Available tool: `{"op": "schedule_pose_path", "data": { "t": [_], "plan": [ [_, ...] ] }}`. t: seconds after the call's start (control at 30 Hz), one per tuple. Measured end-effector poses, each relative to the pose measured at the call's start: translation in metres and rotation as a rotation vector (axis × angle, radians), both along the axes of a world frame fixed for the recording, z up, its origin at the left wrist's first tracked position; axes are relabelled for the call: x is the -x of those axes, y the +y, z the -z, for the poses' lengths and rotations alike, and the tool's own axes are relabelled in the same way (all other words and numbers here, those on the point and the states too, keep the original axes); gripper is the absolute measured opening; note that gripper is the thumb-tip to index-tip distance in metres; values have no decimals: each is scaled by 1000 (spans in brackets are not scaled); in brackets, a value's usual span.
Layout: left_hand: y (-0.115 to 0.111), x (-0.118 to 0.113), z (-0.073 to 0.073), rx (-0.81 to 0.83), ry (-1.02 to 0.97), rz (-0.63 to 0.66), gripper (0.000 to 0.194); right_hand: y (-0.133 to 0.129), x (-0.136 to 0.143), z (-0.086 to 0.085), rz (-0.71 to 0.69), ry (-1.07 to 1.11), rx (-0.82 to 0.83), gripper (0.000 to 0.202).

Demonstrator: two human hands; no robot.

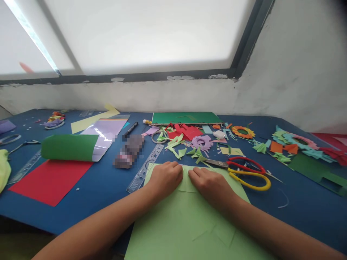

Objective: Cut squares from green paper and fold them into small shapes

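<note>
A large sheet of light green paper [187, 220] lies in front of me, reaching over the table's near edge, with faint creases in its lower part. My left hand [167, 177] is closed, its curled fingers at the paper's far edge. Just to its right, my right hand [210, 180] is closed on the same edge, where a small folded part [187, 184] shows between the hands. The fingertips are partly hidden. Scissors with red and yellow handles [248, 173] lie right beside my right hand, blades pointing left. A clear ruler [145, 168] rests left of my left hand.
Paper scraps [184, 131] and a purple paper ring [202, 142] lie beyond my hands, before a green board [187, 117]. At left are red paper [51, 182], a rolled green sheet [70, 147] and a black marker [131, 129]. Paper rings [242, 132] lie at right.
</note>
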State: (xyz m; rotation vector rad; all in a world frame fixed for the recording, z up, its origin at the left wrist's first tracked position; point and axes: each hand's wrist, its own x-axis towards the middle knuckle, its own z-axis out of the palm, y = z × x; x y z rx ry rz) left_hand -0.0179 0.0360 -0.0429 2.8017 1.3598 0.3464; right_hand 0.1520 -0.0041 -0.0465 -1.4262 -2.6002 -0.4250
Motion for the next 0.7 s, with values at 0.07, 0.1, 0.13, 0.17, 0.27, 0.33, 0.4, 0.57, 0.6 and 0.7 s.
{"op": "schedule_pose_path", "data": {
  "t": [0.07,0.1,0.13,0.17,0.27,0.33,0.4,0.57,0.6,0.7],
  "plan": [
    [0,0,1,-31,24,32,18,-1,-3,2,-60,9,-13,25],
    [0,0,2,-44,33,46,18,-1,-4,3,-88,18,-18,25],
    [0,0,2,-55,40,62,18,-1,-5,5,-112,28,-21,25],
    [-1,0,2,-64,46,78,18,-1,-6,6,-134,39,-24,25],
    [-3,1,0,-83,58,134,18,1,-7,9,-171,79,-29,23],
    [-6,0,-1,-90,68,167,17,2,-7,9,-182,107,-31,22],
    [-7,0,-2,-94,78,191,17,3,-7,10,-187,134,-34,22],
    [-6,3,-2,-95,96,227,19,6,-10,13,-206,223,-45,19],
    [-5,3,-2,-93,97,231,19,7,-11,14,-209,243,-46,19],
    [-3,5,-1,-84,95,249,20,8,-11,16,-207,301,-55,22]
  ]
}}
